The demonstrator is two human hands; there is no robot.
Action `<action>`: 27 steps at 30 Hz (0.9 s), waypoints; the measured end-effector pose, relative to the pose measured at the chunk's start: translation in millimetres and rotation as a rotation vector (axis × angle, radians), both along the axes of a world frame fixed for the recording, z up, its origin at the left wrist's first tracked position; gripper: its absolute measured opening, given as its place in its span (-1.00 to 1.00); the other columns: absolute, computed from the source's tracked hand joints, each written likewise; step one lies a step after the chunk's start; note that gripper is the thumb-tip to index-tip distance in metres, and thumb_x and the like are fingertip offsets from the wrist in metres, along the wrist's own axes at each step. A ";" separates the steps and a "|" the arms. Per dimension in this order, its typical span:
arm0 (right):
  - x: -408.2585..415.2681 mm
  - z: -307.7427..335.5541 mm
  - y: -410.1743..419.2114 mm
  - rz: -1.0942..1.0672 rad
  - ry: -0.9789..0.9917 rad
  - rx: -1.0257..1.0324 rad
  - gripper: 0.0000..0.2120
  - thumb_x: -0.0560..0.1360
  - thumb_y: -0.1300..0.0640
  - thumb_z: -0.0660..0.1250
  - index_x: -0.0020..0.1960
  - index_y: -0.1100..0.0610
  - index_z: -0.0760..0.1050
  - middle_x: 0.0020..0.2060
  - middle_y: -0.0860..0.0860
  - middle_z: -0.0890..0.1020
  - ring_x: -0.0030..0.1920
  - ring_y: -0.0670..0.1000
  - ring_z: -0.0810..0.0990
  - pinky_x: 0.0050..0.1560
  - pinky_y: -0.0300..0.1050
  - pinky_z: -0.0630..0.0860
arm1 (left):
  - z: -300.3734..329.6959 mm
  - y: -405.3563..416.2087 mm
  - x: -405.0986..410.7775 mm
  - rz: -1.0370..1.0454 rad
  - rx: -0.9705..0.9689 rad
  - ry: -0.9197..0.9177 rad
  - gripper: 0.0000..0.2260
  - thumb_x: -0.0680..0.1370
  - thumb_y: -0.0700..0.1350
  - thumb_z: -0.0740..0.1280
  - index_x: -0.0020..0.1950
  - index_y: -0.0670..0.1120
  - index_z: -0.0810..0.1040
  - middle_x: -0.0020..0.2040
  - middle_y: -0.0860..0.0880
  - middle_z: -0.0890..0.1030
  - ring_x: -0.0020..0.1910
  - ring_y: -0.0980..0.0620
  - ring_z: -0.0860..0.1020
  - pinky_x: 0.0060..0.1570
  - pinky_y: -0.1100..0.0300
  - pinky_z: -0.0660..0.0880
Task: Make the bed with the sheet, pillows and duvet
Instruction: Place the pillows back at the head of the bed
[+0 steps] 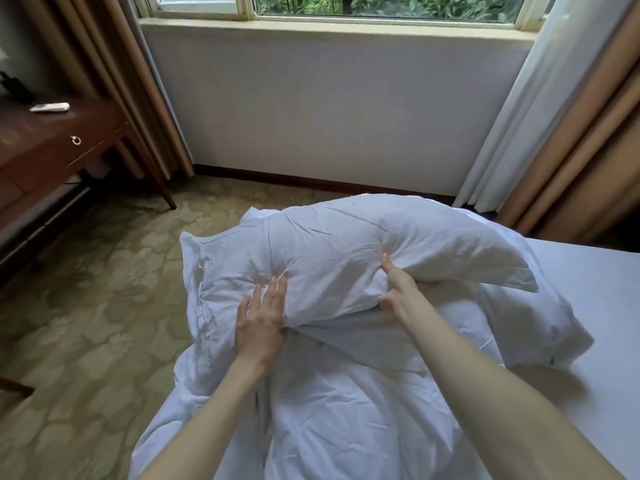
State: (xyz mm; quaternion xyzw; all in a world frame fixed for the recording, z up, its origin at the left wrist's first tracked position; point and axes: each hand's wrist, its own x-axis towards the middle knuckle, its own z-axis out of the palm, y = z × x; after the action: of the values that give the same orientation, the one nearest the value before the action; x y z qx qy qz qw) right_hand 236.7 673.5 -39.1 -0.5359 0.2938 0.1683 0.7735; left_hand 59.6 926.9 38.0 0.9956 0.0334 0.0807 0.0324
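White pillow point(332, 258), left hand point(259, 320) flat on it, right hand point(401, 289) gripping its edge

A pillow point(332, 258) sits atop a heaped duvet point(346, 410) at the bed's point(595, 306) left edge, a wooden desk point(52, 147) far left, a window point(346, 5) behind.

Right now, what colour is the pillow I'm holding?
White all over, plain and creased: the pillow shows best in the head view.
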 end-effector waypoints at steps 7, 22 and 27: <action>-69.9 124.7 9.1 0.137 -0.009 0.006 -0.54 0.46 -0.08 0.41 0.22 0.21 0.54 0.11 0.09 0.64 0.15 0.14 0.60 0.23 0.18 0.49 | 36.5 2.6 -19.5 -0.050 -0.030 0.068 0.02 0.06 -0.01 0.65 0.44 -0.11 0.29 0.34 -0.12 0.51 0.24 -0.22 0.54 0.10 -0.20 0.48; -194.3 238.5 -74.7 0.557 -0.147 -0.138 -0.77 0.57 0.11 0.28 -0.16 0.17 0.64 -0.27 0.10 0.70 -0.30 0.02 0.69 -0.34 -0.14 0.61 | 155.3 -61.4 -52.7 -0.162 -0.225 -0.043 -0.38 0.50 0.27 -0.10 0.46 0.04 0.32 0.53 0.05 0.24 0.47 0.03 0.24 0.37 0.08 0.17; -237.1 247.9 -132.2 0.735 -0.152 -0.219 -0.77 0.55 0.14 0.31 -0.20 0.18 0.66 -0.27 0.11 0.69 -0.32 0.02 0.68 -0.35 -0.16 0.59 | 159.4 -95.2 -69.8 -0.165 -0.266 0.024 -0.64 0.64 0.02 0.10 0.42 0.03 0.37 0.51 0.00 0.28 0.45 -0.02 0.28 0.39 0.01 0.21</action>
State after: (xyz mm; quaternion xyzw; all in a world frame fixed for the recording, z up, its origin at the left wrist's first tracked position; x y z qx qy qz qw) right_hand -0.4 541.3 208.8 -0.6958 0.0403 0.3617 0.6192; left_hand -10.2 831.7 197.4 0.9828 -0.0376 0.0609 0.1701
